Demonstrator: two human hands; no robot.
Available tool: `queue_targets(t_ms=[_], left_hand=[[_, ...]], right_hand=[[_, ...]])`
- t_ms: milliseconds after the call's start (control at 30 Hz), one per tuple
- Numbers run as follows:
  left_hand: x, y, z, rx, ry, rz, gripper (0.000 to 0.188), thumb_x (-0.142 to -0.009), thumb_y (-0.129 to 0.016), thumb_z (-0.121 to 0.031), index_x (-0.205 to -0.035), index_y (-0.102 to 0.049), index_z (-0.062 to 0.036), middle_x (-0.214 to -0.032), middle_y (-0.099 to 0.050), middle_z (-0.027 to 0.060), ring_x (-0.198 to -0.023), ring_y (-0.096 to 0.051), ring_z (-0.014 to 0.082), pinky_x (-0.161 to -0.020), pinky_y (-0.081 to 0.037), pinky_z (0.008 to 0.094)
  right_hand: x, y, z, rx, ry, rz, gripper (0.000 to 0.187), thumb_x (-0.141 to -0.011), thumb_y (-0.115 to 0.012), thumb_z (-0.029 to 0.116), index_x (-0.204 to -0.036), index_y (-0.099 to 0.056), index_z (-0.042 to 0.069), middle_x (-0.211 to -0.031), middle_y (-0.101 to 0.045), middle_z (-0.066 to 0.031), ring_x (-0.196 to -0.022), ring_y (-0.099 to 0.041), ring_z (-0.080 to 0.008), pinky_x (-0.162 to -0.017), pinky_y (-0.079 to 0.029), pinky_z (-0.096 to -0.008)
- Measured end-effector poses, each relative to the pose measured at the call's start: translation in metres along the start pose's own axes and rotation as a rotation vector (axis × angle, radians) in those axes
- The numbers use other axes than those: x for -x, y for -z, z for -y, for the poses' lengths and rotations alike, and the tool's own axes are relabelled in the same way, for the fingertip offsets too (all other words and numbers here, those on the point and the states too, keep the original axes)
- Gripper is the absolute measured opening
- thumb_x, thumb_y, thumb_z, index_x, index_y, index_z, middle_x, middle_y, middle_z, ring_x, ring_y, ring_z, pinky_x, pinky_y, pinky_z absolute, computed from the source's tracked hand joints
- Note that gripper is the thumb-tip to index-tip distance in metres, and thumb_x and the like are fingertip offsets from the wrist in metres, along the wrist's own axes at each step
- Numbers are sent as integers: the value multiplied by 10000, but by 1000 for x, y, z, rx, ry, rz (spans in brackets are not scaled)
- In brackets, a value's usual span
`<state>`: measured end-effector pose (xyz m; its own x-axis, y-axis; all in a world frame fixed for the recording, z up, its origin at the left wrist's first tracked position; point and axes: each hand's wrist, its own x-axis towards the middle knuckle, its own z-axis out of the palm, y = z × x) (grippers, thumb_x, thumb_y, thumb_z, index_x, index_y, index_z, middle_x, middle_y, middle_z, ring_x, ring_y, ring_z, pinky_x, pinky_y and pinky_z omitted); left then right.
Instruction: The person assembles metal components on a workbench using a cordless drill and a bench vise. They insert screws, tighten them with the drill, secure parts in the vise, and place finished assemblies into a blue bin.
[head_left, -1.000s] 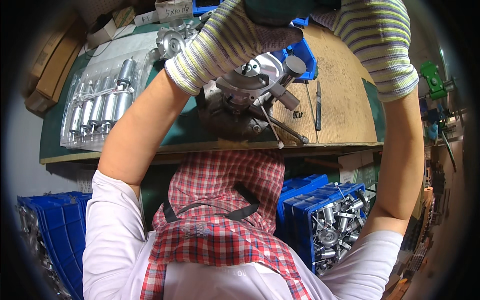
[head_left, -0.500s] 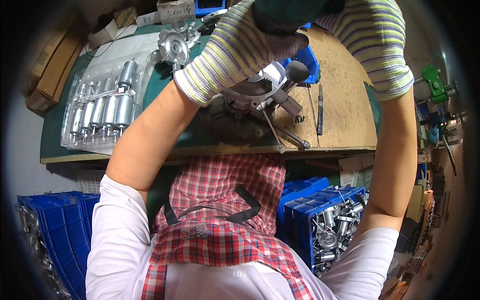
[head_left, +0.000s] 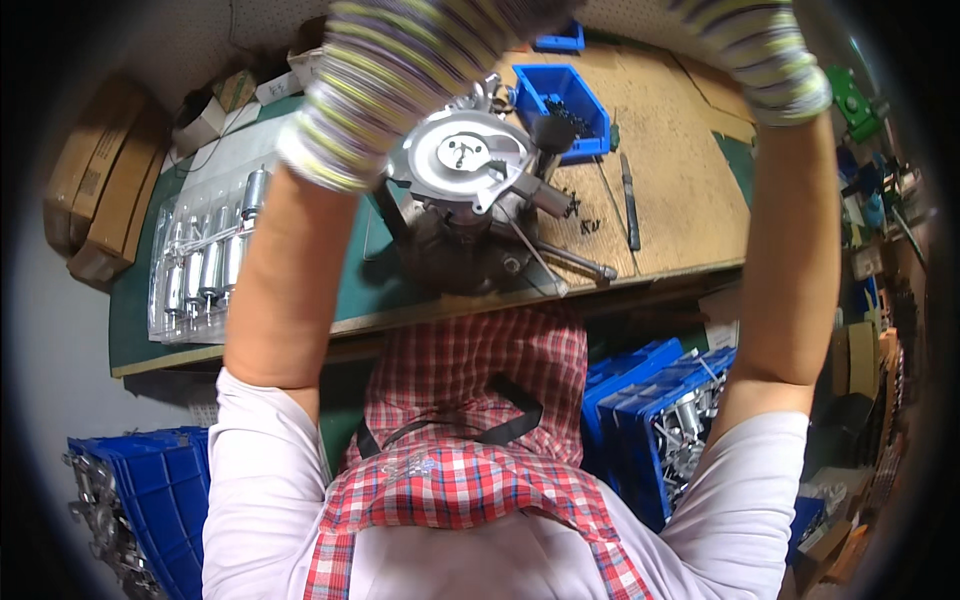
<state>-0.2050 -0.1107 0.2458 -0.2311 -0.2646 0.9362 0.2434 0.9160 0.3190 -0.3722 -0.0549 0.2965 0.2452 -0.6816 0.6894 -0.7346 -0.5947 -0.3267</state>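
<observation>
Both my hands wear knitted gloves striped yellow, white and purple-grey, raised at the top edge. My left hand point(head_left: 415, 75) is above and just left of a round silver metal housing point(head_left: 465, 150); its fingers are blurred and run out of the picture. Farther right, my right hand point(head_left: 755, 50) is raised too, with its fingers beyond the top edge. What either hand holds does not show. The housing, with a hub in its middle, rests on a dark fixture point(head_left: 460, 250) at the bench's front edge. A dark round knob point(head_left: 553, 134) stands beside the housing.
A blue bin point(head_left: 598, 125) of small black parts and a thin dark tool point(head_left: 629, 205) are on the cardboard-covered bench point(head_left: 685, 190). Left are silver cylindrical motors point(head_left: 210, 265) in a plastic tray. Blue crates point(head_left: 165, 500) of metal parts stand below on both sides.
My hands have gone up and apart, and the dark object between them has left the picture. The housing's face and the blue bin are now uncovered. The whole view has shifted.
</observation>
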Motion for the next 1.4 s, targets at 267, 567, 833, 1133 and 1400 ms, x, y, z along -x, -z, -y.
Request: queue_targets(t_ms=[267, 567, 833, 1133, 1400], left_hand=[[64, -33, 11, -487, -422, 123, 510, -811, -820, -176, -1247, -572, -79, -1032, -694, 71, -895, -688, 241, -780, -580, 351], [229, -154, -7, -396, -20, 673, 705, -707, -776, -233, -1338, -523, -49, -1240, -594, 154, -1141, -573, 333, -1012, -435, 478], [233, -185, -2, -557, 239, 974, 358, -797, -725, -305, -1070, -633, -92, -948, -620, 82, -905, -627, 284, -761, -493, 442], [224, -125, -44, -361, 208, 1190, 383, -914, -630, -413, -705, -682, -96, -677, -681, 120, -655, -680, 325, -635, -528, 461], [241, 0, -75, -457, 240, 1494, 412, -893, -647, -432, -618, -675, -126, -540, -586, 74, -597, -592, 276, -746, -459, 378]], right_hand=[[104, 55, -73, 775, -645, 243, 587, -879, -727, 287, -1376, -461, 122, -1141, -703, -133, -1004, -677, -292, -889, -569, -389], [246, 25, -184, 867, -1114, 173, 790, -889, -690, 313, -1561, -289, 200, -1219, -661, -222, -1097, -653, -400, -914, -528, -497], [278, -21, -206, 1156, -1010, 387, 679, -939, -663, 326, -1546, -358, 341, -1133, -675, -183, -1084, -652, -334, -920, -492, -511], [270, -24, -202, 1178, -997, 384, 655, -947, -656, 327, -1538, -373, 344, -1166, -673, -168, -1107, -645, -327, -926, -499, -493], [279, -10, -202, 1092, -1023, 373, 736, -891, -705, 422, -1541, -374, 326, -1388, -526, -192, -1305, -490, -363, -1073, -395, -522]])
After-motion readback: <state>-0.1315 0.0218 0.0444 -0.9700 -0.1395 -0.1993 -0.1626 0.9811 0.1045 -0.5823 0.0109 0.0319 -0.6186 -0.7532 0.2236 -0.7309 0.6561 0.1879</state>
